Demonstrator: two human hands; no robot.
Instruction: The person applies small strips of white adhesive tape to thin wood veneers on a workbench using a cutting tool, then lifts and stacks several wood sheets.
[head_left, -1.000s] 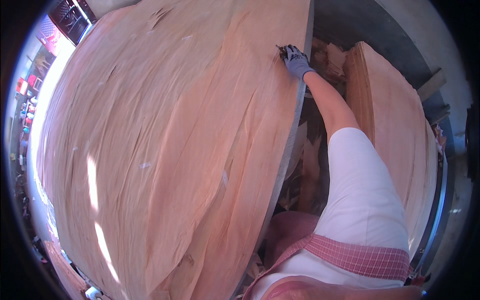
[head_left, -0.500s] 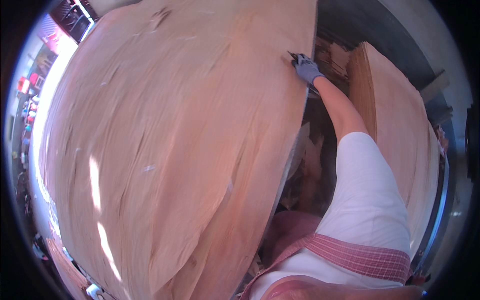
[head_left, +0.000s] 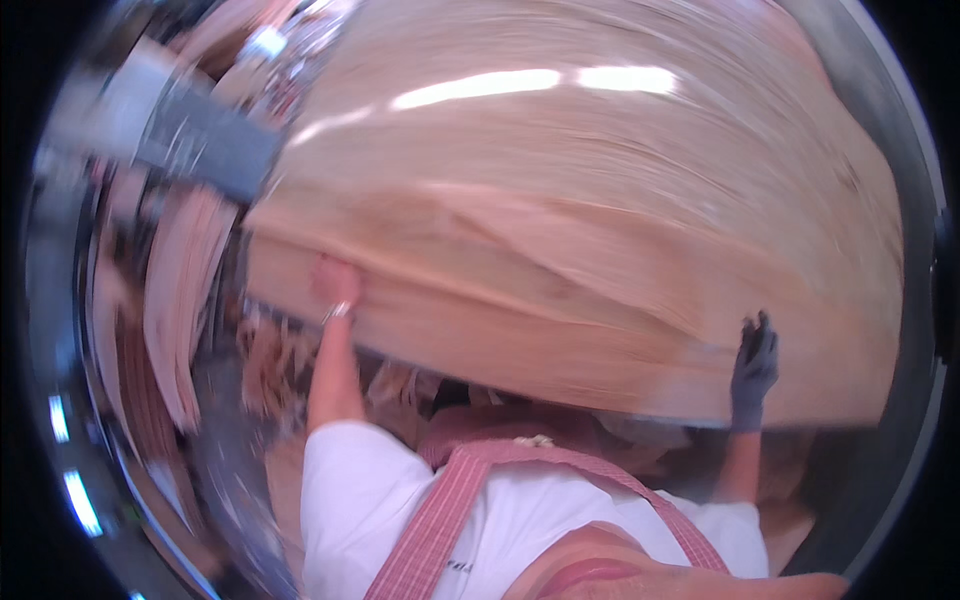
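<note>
A wide, pale sheet of wood veneer (head_left: 620, 250) lies in front of me, with a long raised fold or overlapping edge running across it. My bare left hand (head_left: 340, 284), with a band at the wrist, is over the near left part of the veneer; motion smears its fingers. My right hand (head_left: 756, 368), in a grey glove with dark fingertips, is at the near right part of the sheet. Its fingers are bent together around something small and dark, too unclear to name.
Stacked veneer sheets (head_left: 185, 300) stand on the left. A grey metal block-like part (head_left: 205, 140) is beyond them. Torn veneer scraps (head_left: 270, 370) hang or lie below the near edge. A dark wall-like surface (head_left: 860, 500) curves along the right.
My view has swung round, so the sheet's edge now runs across in front of me. My left hand has come into view. My right hand now appears lower and farther right.
</note>
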